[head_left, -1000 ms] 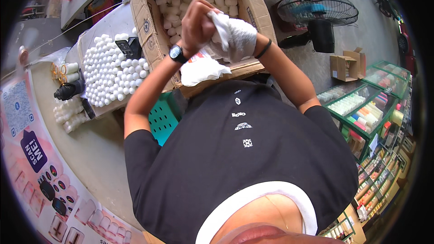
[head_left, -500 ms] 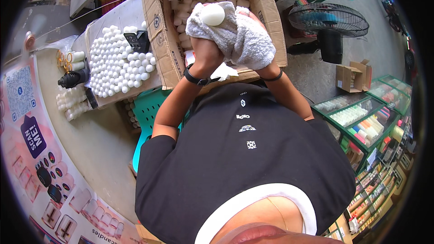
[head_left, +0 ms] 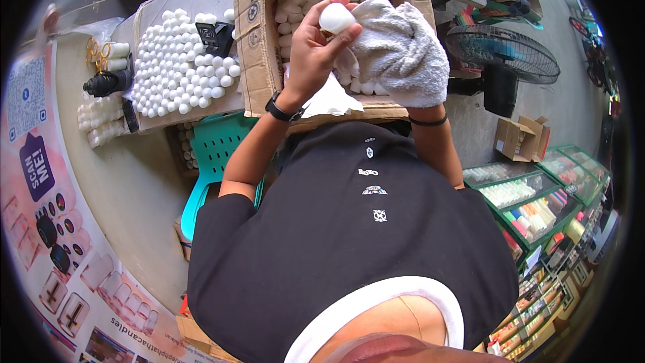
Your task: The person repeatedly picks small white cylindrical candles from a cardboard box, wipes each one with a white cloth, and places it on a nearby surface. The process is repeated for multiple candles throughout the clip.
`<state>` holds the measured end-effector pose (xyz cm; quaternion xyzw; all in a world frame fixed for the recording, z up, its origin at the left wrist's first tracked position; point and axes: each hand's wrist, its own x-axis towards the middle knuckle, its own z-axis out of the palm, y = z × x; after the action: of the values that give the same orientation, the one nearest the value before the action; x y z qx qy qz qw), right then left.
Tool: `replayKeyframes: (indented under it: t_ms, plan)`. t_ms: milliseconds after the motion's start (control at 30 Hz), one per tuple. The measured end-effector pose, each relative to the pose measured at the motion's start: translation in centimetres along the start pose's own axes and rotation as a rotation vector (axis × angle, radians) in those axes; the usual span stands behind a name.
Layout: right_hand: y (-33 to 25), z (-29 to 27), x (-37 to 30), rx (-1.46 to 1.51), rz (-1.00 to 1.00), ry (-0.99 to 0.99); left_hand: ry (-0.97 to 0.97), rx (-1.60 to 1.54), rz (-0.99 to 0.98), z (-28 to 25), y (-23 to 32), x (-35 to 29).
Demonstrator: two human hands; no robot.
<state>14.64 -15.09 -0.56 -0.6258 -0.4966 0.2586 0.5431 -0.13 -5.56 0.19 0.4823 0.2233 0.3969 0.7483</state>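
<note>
Right fingers hidden under white towel (head_left: 403, 54); cardboard box (head_left: 254, 54) cut by top edge.

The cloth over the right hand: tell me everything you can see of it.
The cloth is whitish-grey with a nubbly, looped surface, like terry towelling. It is bunched, with deep creases across its middle. It wraps the right hand down to about the wrist, hiding the fingers. In the view it overlaps the cardboard box and its right wall. Its left edge sits beside the left hand, which grips a white piece; whether they touch is unclear.
</note>
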Motion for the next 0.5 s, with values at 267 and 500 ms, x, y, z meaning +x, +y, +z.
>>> replayKeyframes:
  t_ms: [267, 500]
  plan:
    - [0.1, 0.1, -0.1, 0.260, 0.171, -0.092, 0.083, 0.391, 0.314, -1.2, 0.7, 0.0]
    - [-0.5, 0.8, -0.5, 0.137, 0.097, -0.018, 0.095, 0.205, 0.306, -0.7, 1.4, -0.5]
